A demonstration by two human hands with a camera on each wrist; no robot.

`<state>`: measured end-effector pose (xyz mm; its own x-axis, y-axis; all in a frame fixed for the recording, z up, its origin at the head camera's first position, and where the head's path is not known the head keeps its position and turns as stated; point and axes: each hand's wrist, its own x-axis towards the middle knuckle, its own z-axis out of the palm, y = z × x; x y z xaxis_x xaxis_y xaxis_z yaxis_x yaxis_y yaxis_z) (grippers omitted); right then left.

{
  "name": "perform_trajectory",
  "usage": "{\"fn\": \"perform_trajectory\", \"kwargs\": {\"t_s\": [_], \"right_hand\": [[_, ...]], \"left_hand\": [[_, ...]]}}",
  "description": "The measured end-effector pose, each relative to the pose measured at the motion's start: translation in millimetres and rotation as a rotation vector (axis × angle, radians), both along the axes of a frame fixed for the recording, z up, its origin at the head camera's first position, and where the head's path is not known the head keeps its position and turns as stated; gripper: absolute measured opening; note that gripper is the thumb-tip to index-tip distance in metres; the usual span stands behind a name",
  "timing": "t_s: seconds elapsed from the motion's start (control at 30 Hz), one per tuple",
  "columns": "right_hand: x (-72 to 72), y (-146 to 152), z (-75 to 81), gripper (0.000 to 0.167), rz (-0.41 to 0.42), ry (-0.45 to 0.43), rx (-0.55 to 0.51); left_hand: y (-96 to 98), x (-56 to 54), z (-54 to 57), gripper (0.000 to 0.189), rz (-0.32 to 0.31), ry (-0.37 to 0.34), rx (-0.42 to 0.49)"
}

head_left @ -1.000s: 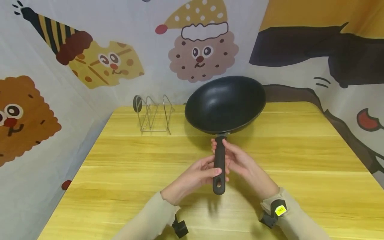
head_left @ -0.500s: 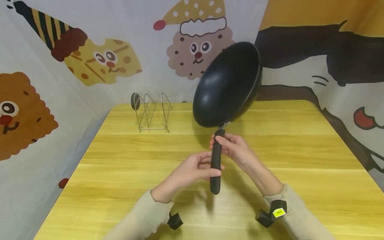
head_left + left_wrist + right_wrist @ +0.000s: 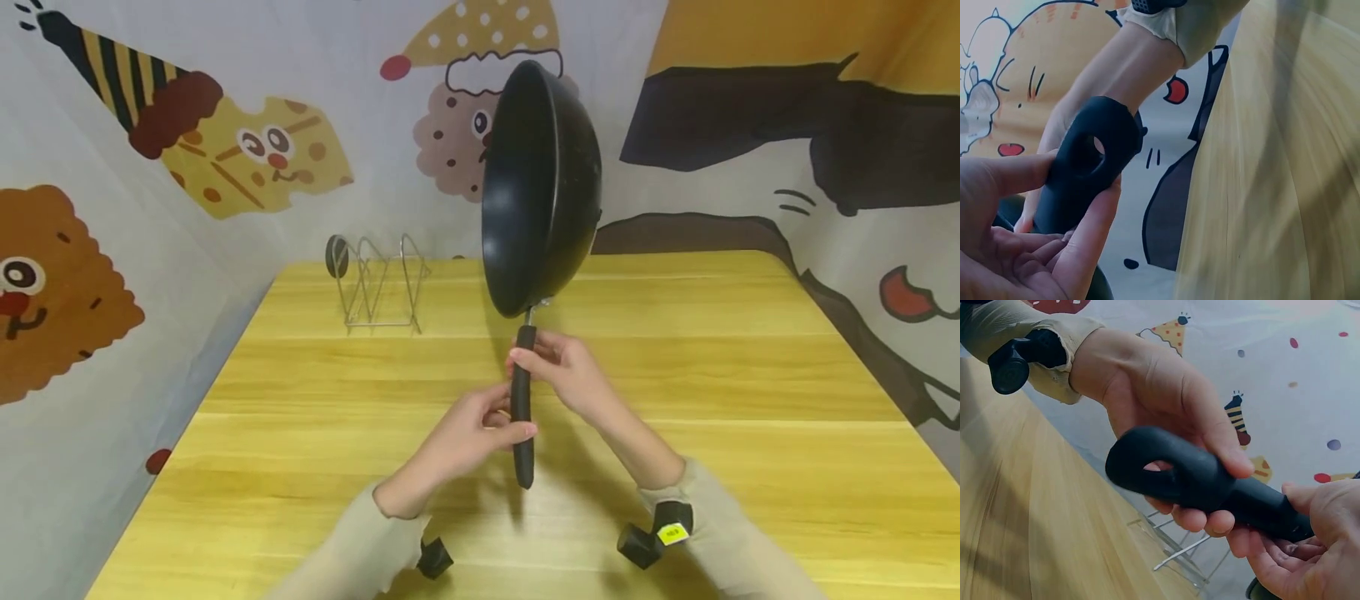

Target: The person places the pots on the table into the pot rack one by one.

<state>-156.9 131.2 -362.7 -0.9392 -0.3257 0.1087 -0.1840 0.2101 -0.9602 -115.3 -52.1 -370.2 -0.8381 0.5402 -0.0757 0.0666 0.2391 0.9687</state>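
A black frying pan (image 3: 543, 192), deep and wok-like, is held up over the table, turned nearly edge-on with its hollow facing left. My left hand (image 3: 468, 429) pinches the lower part of its black handle (image 3: 522, 400) between thumb and fingers. Higher up, close to the pan body, my right hand (image 3: 573, 375) grips the same handle, thumb on the near side. The hanging hole at the handle's end shows in the left wrist view, with the left thumb and fingers (image 3: 1094, 234) on either side of the handle. Most of the pan body falls outside both wrist views.
A wire rack (image 3: 378, 287) with a round dark disc on its left side stands at the table's back left. The wooden table (image 3: 712, 358) reaches back to a cloth (image 3: 390, 150) printed with cartoon figures, which hangs behind and along the sides.
The pan has risen and tipped from a slanted, face-up pose to upright, then turned so its hollow faces left. Both hands keep hold of the handle and shift slightly left.
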Motion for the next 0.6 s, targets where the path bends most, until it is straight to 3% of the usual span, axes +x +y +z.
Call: {"fn": "perform_trajectory", "kwargs": {"t_s": [0.23, 0.6], "right_hand": [[-3.1, -14.9, 5.8, 0.025, -0.024, 0.051, 0.045], [-8.8, -28.8, 6.4, 0.029, -0.054, 0.027, 0.088]], "left_hand": [[-14.7, -0.9, -1.0, 0.054, 0.006, 0.024, -0.042], [-31.2, -7.5, -7.7, 0.05, -0.055, 0.024, 0.024]]}}
